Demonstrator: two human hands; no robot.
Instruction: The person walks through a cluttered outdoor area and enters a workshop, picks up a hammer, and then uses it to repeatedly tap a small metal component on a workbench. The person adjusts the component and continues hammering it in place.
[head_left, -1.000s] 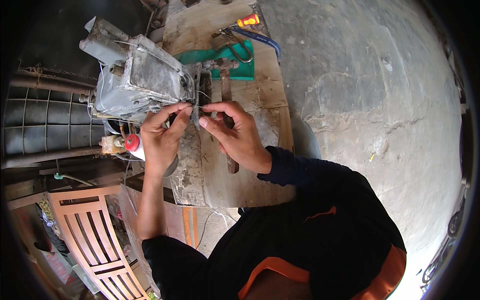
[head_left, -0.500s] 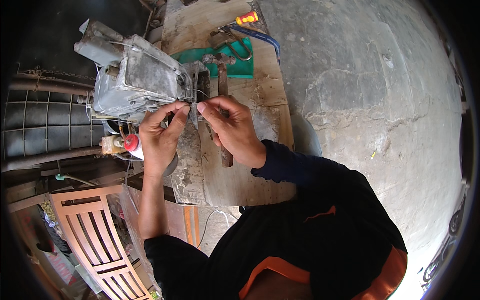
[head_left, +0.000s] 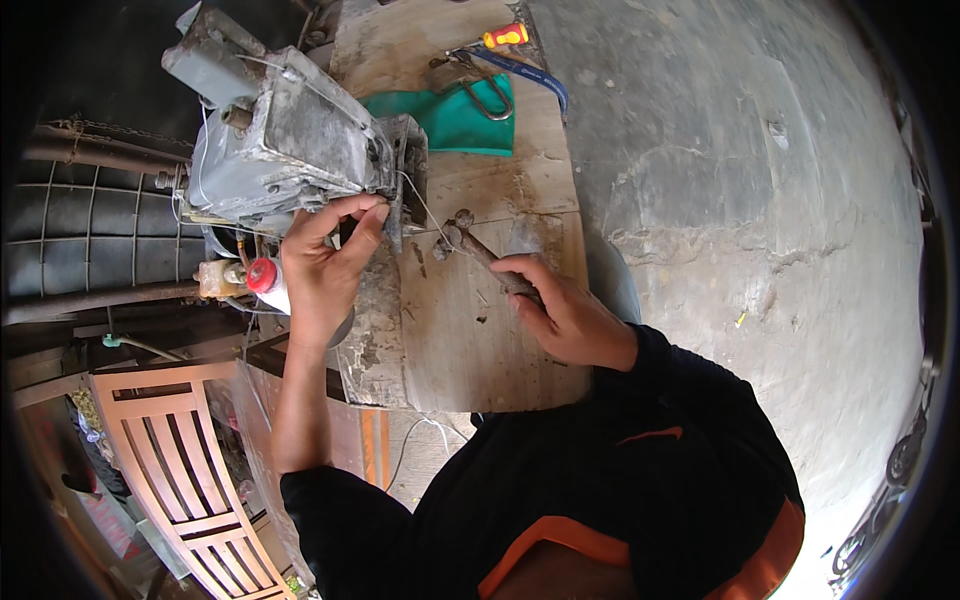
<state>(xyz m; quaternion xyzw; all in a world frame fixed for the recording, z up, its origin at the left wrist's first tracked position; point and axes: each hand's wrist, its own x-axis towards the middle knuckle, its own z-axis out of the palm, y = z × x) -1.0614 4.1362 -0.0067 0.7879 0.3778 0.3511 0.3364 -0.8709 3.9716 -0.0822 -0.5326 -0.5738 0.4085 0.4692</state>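
A weathered grey metal assembly [head_left: 280,140] stands on the left of a wooden bench top [head_left: 470,370]. My left hand [head_left: 325,260] is at its lower right corner, thumb and forefinger pinched on something small that I cannot make out. A thin pale wire [head_left: 420,200] runs from that corner down across the bench toward the hammer. My right hand [head_left: 565,320] is closed round the wooden handle of a rusty hammer [head_left: 480,250], which lies slanted low over the bench, its head just right of the metal assembly.
Green cloth [head_left: 465,130], metal U-shaped shackle [head_left: 498,110], red-and-yellow screwdriver [head_left: 505,37] and blue strap-like item [head_left: 540,78] lie toward the bench's back. A red-capped container [head_left: 262,275] is beside my left hand. Wooden slatted panel [head_left: 180,460] stands lower left; concrete floor [head_left: 730,180] extends rightward.
My right hand has left the wire area, moved right and down, and taken hold of the hammer, which has shifted from upright in view to slanted. My left hand stays at the assembly.
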